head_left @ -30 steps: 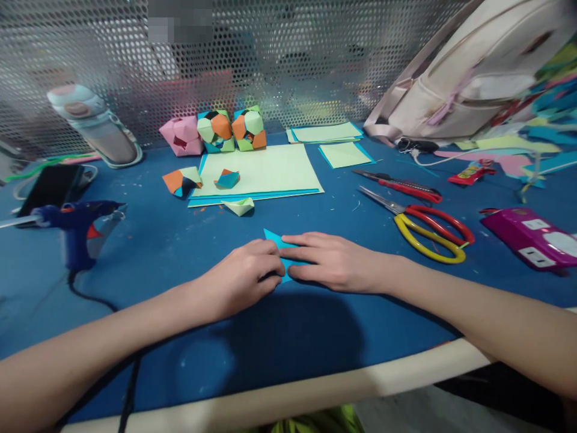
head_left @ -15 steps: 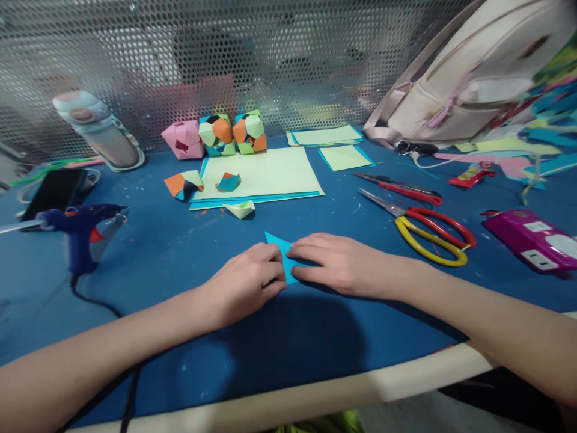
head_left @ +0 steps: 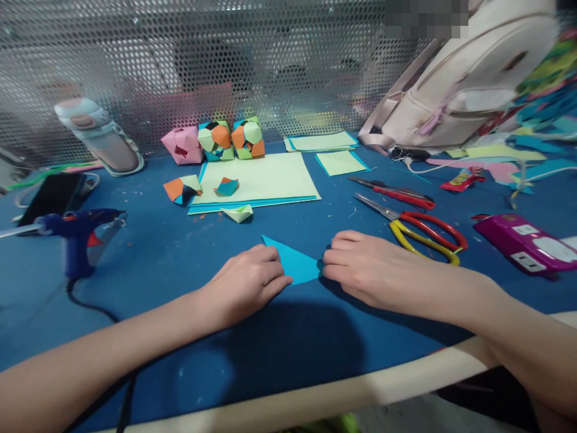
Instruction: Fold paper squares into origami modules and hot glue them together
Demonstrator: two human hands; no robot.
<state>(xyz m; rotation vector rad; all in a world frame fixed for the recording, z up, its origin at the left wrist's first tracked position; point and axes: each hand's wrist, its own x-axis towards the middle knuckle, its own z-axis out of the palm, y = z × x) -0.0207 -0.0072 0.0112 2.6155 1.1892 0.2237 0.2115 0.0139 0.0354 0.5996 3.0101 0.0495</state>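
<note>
A folded piece of blue paper (head_left: 297, 264) lies on the blue tabletop in front of me, pointed at its far left and narrowing to the right. My left hand (head_left: 252, 279) is closed on its left side, curled fingers pressing it down. At the right tip, my right hand (head_left: 365, 264) has its fingers bent together on the paper's end; the fingertips are partly hidden. Beyond them lie a small folded pale green piece (head_left: 238, 213), a blue and orange folded piece (head_left: 226, 186) and an orange, green and blue joined piece (head_left: 181, 189).
Large pale green and blue sheets (head_left: 279, 174) lie behind. Folded paper balls (head_left: 216, 141) line the perforated metal screen (head_left: 270, 72). Scissors (head_left: 428, 231), a box cutter (head_left: 401, 195) and a purple power strip (head_left: 523, 243) are at right; a glue gun (head_left: 81, 234) and bottle (head_left: 101, 138) at left.
My right hand has slid rightward along the blue paper to its right tip, uncovering more of it. My left hand stays on the left side. The view has shifted slightly.
</note>
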